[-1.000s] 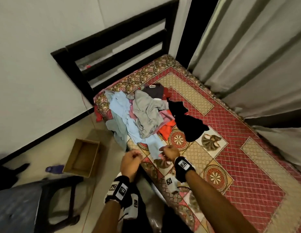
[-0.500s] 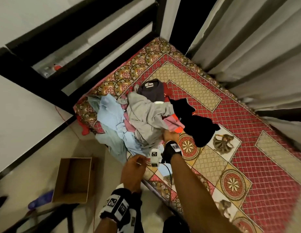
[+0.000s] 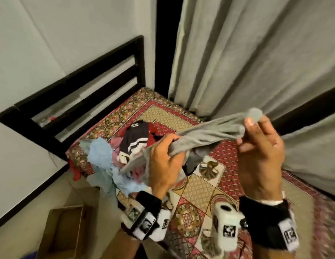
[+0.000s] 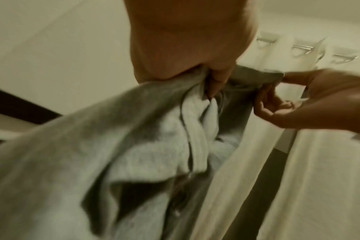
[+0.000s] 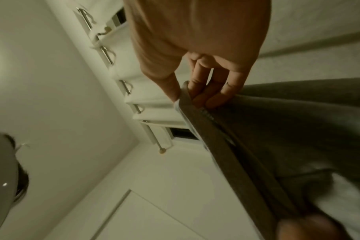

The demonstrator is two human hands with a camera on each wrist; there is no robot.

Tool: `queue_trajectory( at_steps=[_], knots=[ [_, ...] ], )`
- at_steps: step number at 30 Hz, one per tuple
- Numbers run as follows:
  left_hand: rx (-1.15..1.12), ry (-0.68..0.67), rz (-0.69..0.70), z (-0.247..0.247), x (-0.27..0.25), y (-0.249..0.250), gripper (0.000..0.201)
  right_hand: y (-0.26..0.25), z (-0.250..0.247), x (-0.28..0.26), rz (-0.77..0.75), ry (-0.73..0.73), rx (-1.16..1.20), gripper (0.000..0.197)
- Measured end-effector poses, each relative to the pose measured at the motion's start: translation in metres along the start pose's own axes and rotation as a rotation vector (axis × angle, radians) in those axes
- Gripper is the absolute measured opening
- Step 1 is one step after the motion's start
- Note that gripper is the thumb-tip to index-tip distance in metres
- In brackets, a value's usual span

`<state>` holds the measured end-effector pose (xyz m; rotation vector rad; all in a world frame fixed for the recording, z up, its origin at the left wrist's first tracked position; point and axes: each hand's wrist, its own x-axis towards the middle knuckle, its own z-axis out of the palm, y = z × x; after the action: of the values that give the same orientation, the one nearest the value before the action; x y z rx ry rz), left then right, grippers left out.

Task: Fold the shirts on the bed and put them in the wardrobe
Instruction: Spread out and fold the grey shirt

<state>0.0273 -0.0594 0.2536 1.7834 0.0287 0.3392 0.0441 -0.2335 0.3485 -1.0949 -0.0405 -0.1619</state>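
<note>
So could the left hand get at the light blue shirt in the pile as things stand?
Probably not right away: the left hand grips the grey shirt, which the right hand pinches at its other end. The light blue shirt lies uncovered just left of it, so letting go would free the way.

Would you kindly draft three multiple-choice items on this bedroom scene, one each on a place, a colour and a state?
1. Where does the open cardboard box stand?
A. on the floor beside the bed
B. on the bed
C. on a chair

2. What colour is the shirt held up?
A. red
B. grey
C. black

3. How is that shirt held?
A. by the left hand alone
B. by the right hand alone
C. by both hands

Key: 1 A, the box sits on the floor left of the bed; 2 B, the cloth is grey in every view; 3 C, each hand's grip closes on one end.
</note>
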Motion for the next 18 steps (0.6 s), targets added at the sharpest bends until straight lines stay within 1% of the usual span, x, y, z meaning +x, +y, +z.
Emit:
queue_trajectory(
  at_steps=[1,2,3,4,6,8,10,12,14,16,17,18],
  knots=[
    [0.046,-0.052,0.044,0.008,-0.008,0.015,0.007,-0.019,-0.017,0.003,-0.037,0.009,0.026,0.037],
    [0.124,-0.074,0.089,0.018,-0.017,0.030,0.005,-0.039,-0.037,0.005,-0.068,0.000,0.048,0.039],
    [0.199,-0.081,0.121,0.032,-0.030,0.046,0.009,-0.066,-0.056,0.002,-0.091,-0.015,0.061,0.040],
    [0.252,-0.090,0.126,0.041,-0.039,0.057,0.012,-0.086,-0.070,0.001,-0.113,-0.050,0.071,0.039],
    [0.226,-0.150,0.082,0.060,-0.060,0.080,0.011,-0.127,-0.099,-0.005,-0.153,-0.107,0.034,0.034],
    [0.165,-0.188,0.036,0.075,-0.076,0.105,0.025,-0.160,-0.128,-0.009,-0.194,-0.125,-0.043,0.033],
    [0.128,-0.181,0.057,0.082,-0.082,0.135,0.033,-0.182,-0.156,-0.009,-0.202,-0.125,-0.121,0.037],
    [0.099,-0.226,0.080,0.081,-0.079,0.166,0.039,-0.188,-0.181,-0.008,-0.190,-0.114,-0.218,0.045],
    [0.082,-0.353,0.082,0.081,-0.080,0.198,0.037,-0.192,-0.205,-0.013,-0.207,-0.141,-0.330,0.057],
    [0.110,-0.481,0.069,0.081,-0.082,0.224,0.030,-0.194,-0.224,-0.022,-0.226,-0.202,-0.466,0.062],
    [0.175,-0.546,0.061,0.079,-0.080,0.232,0.032,-0.194,-0.232,-0.025,-0.241,-0.229,-0.521,0.061],
    [0.288,-0.615,0.047,0.077,-0.077,0.236,0.036,-0.196,-0.241,-0.030,-0.259,-0.239,-0.574,0.060]
  ],
)
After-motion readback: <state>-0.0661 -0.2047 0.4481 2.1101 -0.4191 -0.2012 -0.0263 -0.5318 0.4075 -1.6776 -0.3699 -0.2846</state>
